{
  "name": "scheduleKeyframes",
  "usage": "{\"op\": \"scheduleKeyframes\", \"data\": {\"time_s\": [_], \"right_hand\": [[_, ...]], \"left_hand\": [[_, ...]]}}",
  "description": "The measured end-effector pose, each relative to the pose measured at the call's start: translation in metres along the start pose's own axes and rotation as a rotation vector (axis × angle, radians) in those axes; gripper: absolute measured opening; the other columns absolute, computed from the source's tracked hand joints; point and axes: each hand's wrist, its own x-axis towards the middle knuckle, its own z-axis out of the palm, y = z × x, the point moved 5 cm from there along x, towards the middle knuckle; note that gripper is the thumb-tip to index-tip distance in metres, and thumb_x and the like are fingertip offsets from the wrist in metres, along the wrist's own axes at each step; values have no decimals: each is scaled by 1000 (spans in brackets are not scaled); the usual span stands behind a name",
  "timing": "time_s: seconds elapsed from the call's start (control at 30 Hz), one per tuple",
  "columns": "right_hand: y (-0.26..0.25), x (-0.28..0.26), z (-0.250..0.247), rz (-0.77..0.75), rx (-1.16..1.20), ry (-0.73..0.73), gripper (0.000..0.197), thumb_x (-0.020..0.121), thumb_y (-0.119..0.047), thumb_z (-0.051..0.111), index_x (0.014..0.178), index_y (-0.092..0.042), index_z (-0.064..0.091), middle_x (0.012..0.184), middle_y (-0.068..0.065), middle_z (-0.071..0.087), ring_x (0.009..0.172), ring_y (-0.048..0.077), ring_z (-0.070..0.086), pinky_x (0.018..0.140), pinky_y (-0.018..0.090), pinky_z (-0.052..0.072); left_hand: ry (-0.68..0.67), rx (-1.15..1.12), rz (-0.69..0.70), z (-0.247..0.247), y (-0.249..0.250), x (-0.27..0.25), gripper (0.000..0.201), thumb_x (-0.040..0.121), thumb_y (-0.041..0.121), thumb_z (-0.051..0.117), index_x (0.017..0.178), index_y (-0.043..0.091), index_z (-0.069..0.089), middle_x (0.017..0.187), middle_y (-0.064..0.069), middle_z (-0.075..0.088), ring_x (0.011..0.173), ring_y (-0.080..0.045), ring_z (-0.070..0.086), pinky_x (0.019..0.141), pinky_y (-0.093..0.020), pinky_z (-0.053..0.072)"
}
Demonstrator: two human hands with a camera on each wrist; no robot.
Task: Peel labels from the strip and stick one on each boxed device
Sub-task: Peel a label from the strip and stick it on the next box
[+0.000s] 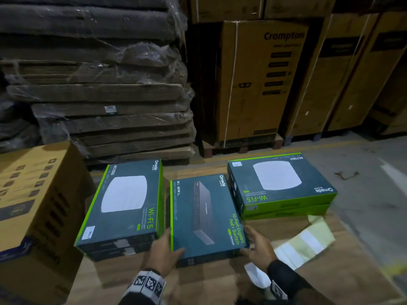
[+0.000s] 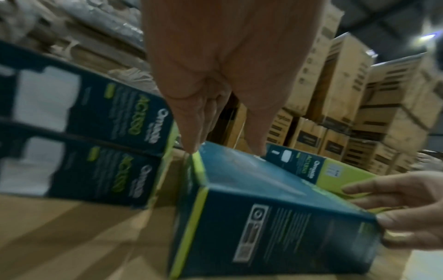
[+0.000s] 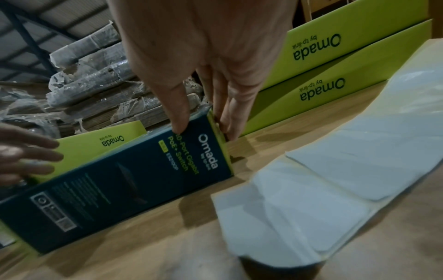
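Note:
A dark teal and green switch box (image 1: 207, 214) lies in the middle of the cardboard work surface (image 1: 132, 278). My left hand (image 1: 175, 241) pinches its near-left corner, thumb on top (image 2: 256, 140). My right hand (image 1: 244, 239) pinches the near-right corner, thumb on the top face (image 3: 179, 125) and fingers down the side (image 3: 230, 123). I cannot tell if the box is lifted. Two stacked Wi-Fi 5 boxes (image 1: 125, 205) on the left carry a white label (image 1: 88, 232). Two more (image 1: 282, 186) on the right carry a label (image 1: 237, 164). The label strip (image 1: 304, 245) lies loose right of my right hand.
A large brown carton (image 1: 33, 194) stands against the left side of the work surface. Shrink-wrapped flat cardboard stacks (image 1: 110, 95) rise behind it. Tall Crompton cartons (image 1: 259, 80) stand on a pallet at the back right. Concrete floor (image 1: 374, 183) lies to the right.

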Motion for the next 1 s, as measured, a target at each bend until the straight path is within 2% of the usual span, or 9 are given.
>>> {"op": "scheduleKeyframes", "data": {"time_s": [0.1, 0.23, 0.37, 0.5, 0.57, 0.67, 0.8, 0.9, 1.0], "right_hand": [[13, 3, -11, 49, 3, 39, 62, 74, 4, 74, 130, -4, 50, 123, 5, 61, 107, 14, 59, 76, 0, 41], [21, -7, -40, 84, 15, 138, 49, 80, -11, 74, 126, -7, 56, 114, 2, 65, 103, 15, 63, 77, 9, 43], [36, -21, -69, 130, 11, 241, 41, 80, -6, 74, 118, -8, 60, 101, -3, 64, 95, 13, 62, 76, 12, 40], [60, -37, -99, 218, 24, 360, 35, 78, -1, 73, 112, -5, 63, 86, 2, 68, 81, 15, 65, 83, 29, 50], [73, -44, -113, 267, 48, 402, 34, 79, 1, 70, 112, -4, 63, 83, 6, 68, 79, 21, 64, 84, 36, 52], [92, -54, -134, 317, 41, 455, 30, 81, -2, 67, 111, -6, 63, 83, 5, 67, 76, 19, 64, 68, 23, 47], [107, -64, -157, 356, 44, 491, 28, 83, -1, 63, 111, -6, 62, 77, 2, 64, 66, 17, 60, 52, 10, 42], [115, -56, -169, 359, -53, 476, 31, 82, -4, 64, 113, -8, 64, 77, -1, 64, 70, 18, 61, 65, 21, 45], [119, -41, -175, 317, -232, 395, 35, 83, -13, 62, 118, -14, 62, 93, 0, 65, 91, 22, 62, 83, 27, 43]], "left_hand": [[92, -55, 85, -9, 39, 0, 71, 73, 25, 79, 134, 10, 47, 128, -7, 60, 116, -21, 58, 97, -29, 46], [-25, -104, 251, 15, 97, 9, 63, 77, 18, 77, 132, 9, 50, 129, -6, 60, 118, -16, 57, 101, -25, 43], [-186, -122, 348, 52, 150, 17, 59, 79, 18, 74, 132, 8, 50, 129, -8, 59, 118, -15, 57, 102, -30, 44], [-252, -44, 447, 88, 191, 20, 52, 79, 19, 72, 128, 11, 54, 120, -5, 65, 112, -17, 60, 98, -31, 46], [-304, 12, 480, 107, 206, 20, 51, 79, 20, 72, 126, 13, 55, 118, -5, 66, 110, -18, 61, 96, -30, 47], [-403, 65, 466, 135, 227, 20, 48, 76, 23, 72, 122, 13, 59, 114, -10, 67, 106, -22, 64, 89, -35, 52], [-471, 247, 479, 172, 246, 21, 41, 79, 32, 68, 112, 9, 62, 112, -11, 67, 104, -27, 62, 86, -37, 51], [-508, 349, 476, 197, 256, 21, 44, 80, 39, 66, 112, 10, 60, 114, -11, 66, 106, -28, 60, 86, -38, 50], [-516, 428, 464, 219, 266, 25, 44, 84, 38, 65, 116, 8, 58, 115, -13, 64, 107, -31, 58, 86, -37, 48]]}}
